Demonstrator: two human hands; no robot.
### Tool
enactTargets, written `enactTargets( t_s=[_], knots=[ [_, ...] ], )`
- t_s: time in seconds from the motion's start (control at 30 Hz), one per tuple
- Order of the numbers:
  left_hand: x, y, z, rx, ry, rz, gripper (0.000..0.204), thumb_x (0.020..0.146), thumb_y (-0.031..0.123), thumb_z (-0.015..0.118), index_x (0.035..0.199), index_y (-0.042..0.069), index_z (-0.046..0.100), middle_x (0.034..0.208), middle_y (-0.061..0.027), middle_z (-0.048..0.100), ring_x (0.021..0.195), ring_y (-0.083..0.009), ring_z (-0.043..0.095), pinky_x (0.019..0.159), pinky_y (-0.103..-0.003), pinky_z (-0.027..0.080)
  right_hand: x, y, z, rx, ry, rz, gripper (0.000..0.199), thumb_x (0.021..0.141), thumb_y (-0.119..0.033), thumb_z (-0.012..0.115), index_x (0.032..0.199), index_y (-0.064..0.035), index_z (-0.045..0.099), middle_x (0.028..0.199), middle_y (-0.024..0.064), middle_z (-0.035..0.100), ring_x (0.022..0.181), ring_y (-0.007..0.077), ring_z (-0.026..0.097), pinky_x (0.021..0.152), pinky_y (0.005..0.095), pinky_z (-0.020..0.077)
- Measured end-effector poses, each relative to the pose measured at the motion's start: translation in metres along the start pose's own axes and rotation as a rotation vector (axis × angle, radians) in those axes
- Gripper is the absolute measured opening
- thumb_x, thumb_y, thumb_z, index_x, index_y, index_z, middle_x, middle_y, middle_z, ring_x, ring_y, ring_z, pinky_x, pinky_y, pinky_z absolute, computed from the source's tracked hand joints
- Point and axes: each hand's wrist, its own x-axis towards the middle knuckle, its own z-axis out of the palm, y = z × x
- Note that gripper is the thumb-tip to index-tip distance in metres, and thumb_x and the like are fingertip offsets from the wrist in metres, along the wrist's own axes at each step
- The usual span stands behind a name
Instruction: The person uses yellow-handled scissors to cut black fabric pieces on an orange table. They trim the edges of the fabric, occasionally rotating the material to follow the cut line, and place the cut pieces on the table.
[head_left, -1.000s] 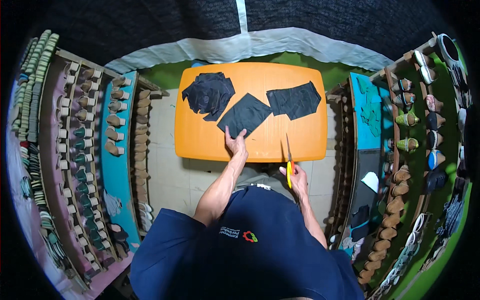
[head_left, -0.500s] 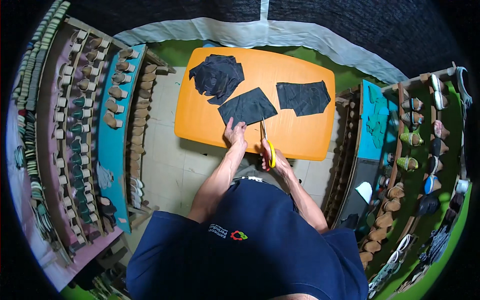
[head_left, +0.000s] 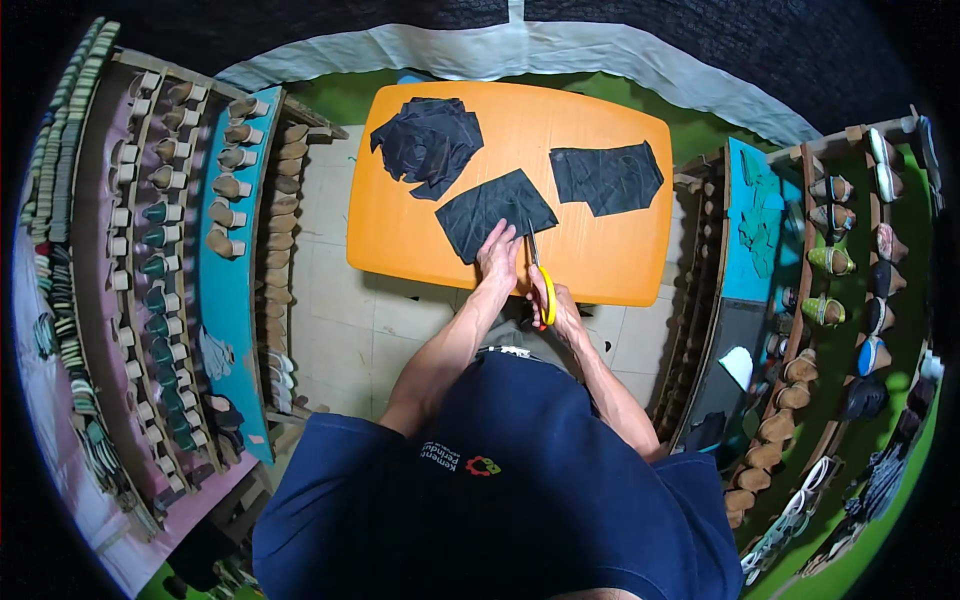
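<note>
A dark square piece of cloth [head_left: 478, 213] lies near the front of an orange table [head_left: 400, 245]. My left hand [head_left: 498, 258] rests on its near edge, fingers stretched out towards the middle of the piece. My right hand [head_left: 560, 310], just beside it, is closed round the yellow handles of a pair of scissors [head_left: 546, 292]. Their blades reach over the right part of the cloth, close to my left fingertips. A crumpled pile of dark cloth [head_left: 430, 140] sits at the far left of the table. Another flat dark piece [head_left: 606, 178] lies on the right.
Wooden racks with rows of shoe forms [head_left: 160, 240] stand at the left. A blue panel [head_left: 222, 290] holds more of them. Racks of shoes [head_left: 825, 260] line the right side, next to a blue board with green scraps [head_left: 752, 220]. A dark curtain with a pale hem [head_left: 440, 52] hangs behind the table.
My left hand has slid right along the near edge of the cloth, closer to the scissors. The scissor blades now lie further over the cloth. The view has shifted slightly.
</note>
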Motion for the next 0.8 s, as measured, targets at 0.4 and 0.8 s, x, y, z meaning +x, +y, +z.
enactTargets(
  t_s=[0.4,0.8],
  knots=[
    [-0.014,-0.022,0.019,0.147,0.008,-0.052,0.057,0.089,-0.01,0.061,0.143,0.001,0.049,0.125,-0.0254,0.059,0.119,-0.0287,0.059,0.106,-0.032,0.047,0.01,0.014,-0.004,0.044,-0.038,-0.055,0.086,0.08,-0.084,0.053,0.085,0.0013,0.059,0.063,0.0068,0.053,0.049,0.0186,0.059,0.047,0.0308,0.0523],
    [-0.02,-0.023,0.015,0.141,-0.002,-0.054,0.058,0.086,-0.01,0.064,0.141,0.002,0.051,0.11,-0.0189,0.066,0.1,-0.0211,0.064,0.089,-0.027,0.054,0.011,0.015,-0.004,0.013,-0.035,-0.06,0.081,0.082,-0.082,0.053,0.081,-0.0018,0.057,0.059,0.004,0.049,0.044,0.0158,0.051,0.043,0.0306,0.0471]
  ],
)
